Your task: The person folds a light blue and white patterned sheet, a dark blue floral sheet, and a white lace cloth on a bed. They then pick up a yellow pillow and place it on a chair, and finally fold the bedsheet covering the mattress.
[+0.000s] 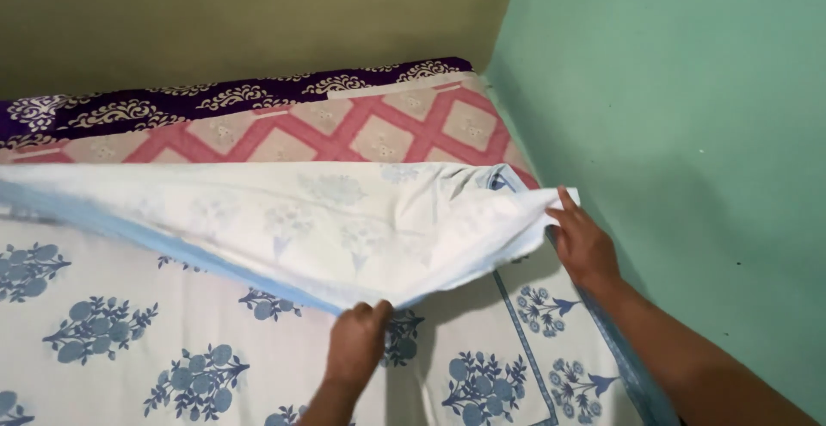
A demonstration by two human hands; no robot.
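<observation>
Two bare forearms, no sleeves

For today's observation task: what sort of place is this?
Probably a bedroom: a mattress set in a wall corner, and both hands, left and right, holding a sheet over it.

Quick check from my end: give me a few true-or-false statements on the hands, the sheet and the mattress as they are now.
1. Both hands grip the folded-back white sheet. True: left hand on the fold's edge, right hand at its corner.
2. The sheet's print is red stripes. False: blue flower motifs.
3. A pink diamond-patterned mattress lies uncovered beyond the fold. True.
4. The wall by the right hand is yellow. False: the wall is green.
5. The purple patterned cloth lies nearest the person. False: it runs along the far edge.
</observation>
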